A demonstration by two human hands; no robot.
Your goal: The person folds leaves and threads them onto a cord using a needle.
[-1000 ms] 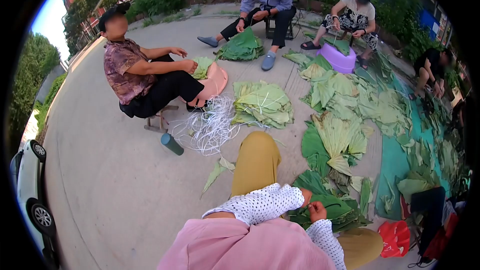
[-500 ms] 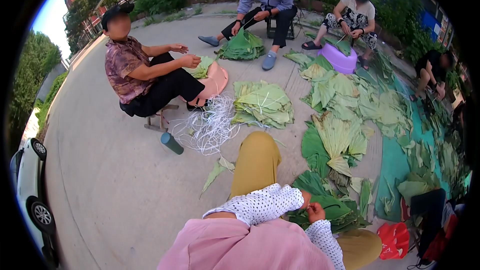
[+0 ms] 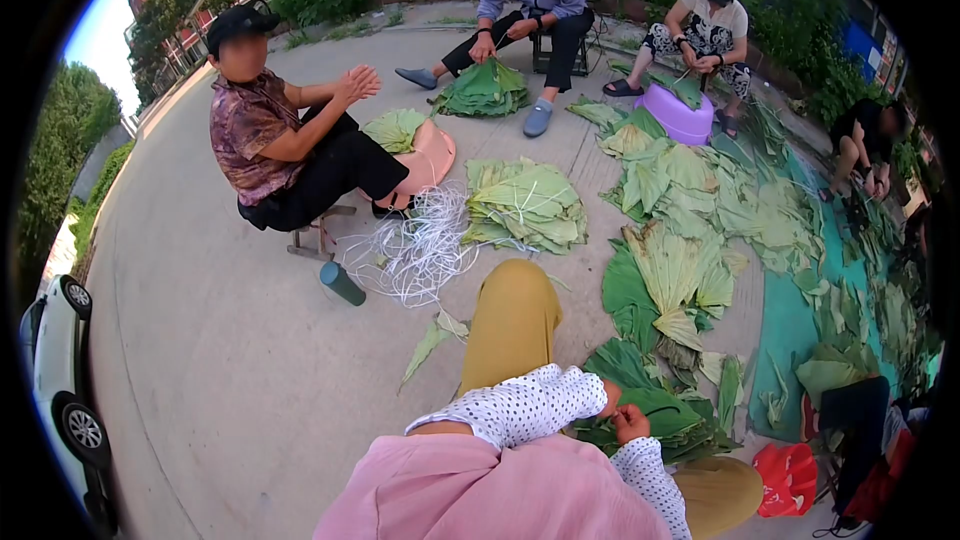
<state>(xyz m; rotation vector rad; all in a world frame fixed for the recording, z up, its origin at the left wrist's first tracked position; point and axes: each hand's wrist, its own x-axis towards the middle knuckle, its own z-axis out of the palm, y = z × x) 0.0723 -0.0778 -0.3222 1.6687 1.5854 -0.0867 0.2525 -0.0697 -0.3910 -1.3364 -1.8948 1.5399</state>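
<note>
My left hand (image 3: 610, 399) and my right hand (image 3: 631, 424) meet close together over a stack of large green leaves (image 3: 668, 422) by my right knee. The fingers of both look bent and pinched, right at the edge of the stack. What they pinch is too small to make out. Dotted white sleeves cover both forearms, and the left sleeve hides part of the left hand.
A tied leaf bundle (image 3: 525, 205), loose white string (image 3: 425, 250) and a green bottle (image 3: 342, 283) lie ahead. Further leaves (image 3: 690, 270) spread to the right, near a purple basin (image 3: 677, 116). A red bag (image 3: 786, 480) sits at my right. Several people sit around.
The person seated on the left has raised their hands and brought them together. My own hands stay at nearly the same place over the leaf stack.
</note>
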